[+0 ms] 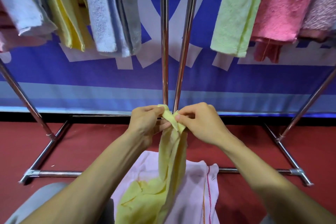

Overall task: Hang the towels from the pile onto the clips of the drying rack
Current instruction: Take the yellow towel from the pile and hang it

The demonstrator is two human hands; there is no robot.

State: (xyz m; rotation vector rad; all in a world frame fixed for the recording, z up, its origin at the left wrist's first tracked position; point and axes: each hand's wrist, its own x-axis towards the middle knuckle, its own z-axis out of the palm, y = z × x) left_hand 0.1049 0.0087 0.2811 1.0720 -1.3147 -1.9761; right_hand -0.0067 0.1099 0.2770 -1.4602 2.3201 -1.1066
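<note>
A pale yellow towel (171,154) hangs down from both my hands in the lower middle of the view. My left hand (145,123) pinches its top edge from the left, and my right hand (201,123) pinches the same edge from the right, fingers almost touching. The towel's lower end rests on a pink towel (196,187) lying below, the pile. The drying rack's upright chrome poles (164,42) rise just behind my hands. No clips are visible in this frame.
Several towels hang along the top: white-blue (101,14), yellow (67,14), light green (236,11), pink (283,5). Chrome rack legs and a low crossbar (58,173) stand on the red floor. A blue and white banner (91,78) is behind.
</note>
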